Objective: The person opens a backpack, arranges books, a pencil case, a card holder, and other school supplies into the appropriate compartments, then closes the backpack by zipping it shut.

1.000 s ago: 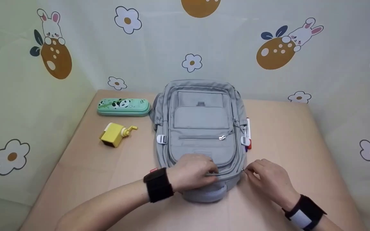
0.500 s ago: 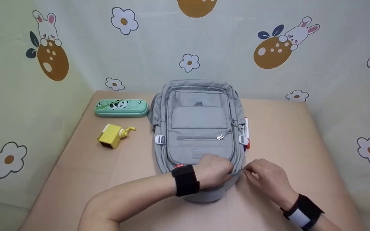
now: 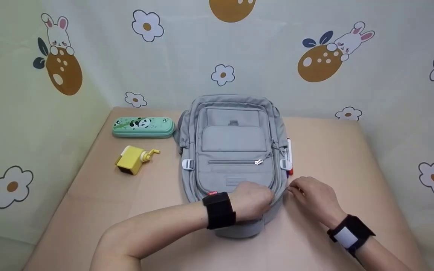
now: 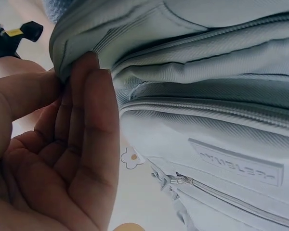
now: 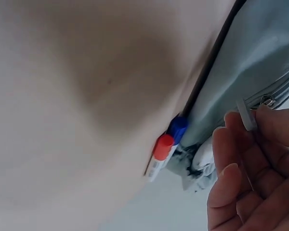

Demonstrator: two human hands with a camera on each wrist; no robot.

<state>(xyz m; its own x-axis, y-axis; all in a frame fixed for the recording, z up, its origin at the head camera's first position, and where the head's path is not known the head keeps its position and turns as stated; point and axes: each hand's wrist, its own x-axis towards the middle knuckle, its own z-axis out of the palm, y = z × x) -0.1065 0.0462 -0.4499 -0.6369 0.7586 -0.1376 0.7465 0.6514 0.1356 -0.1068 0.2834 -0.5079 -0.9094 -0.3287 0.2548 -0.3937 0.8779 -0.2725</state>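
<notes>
A grey backpack point(image 3: 236, 139) lies front side up on the table, its top handle toward me. My left hand point(image 3: 252, 201) reaches across its near end; in the left wrist view, thumb and fingers pinch the fabric edge point(image 4: 77, 45) beside a zipper. At the bag's right side, my right hand point(image 3: 315, 194) pinches a zipper pull point(image 5: 246, 115), with the metal slider point(image 5: 268, 100) just beyond the fingertips. Another zipper pull point(image 3: 258, 162) hangs on the front pocket.
A green panda pencil case point(image 3: 143, 127) and a yellow crank pencil sharpener point(image 3: 132, 160) sit left of the backpack. Right of it, a red-capped marker point(image 5: 161, 151) and a blue-capped marker point(image 5: 178, 126) lie against its side. A patterned cloth wall point(image 3: 187, 49) stands behind.
My left hand has moved right along the backpack's near edge. My right hand, still pinching the zipper pull, has moved slightly away from me up the bag's right side.
</notes>
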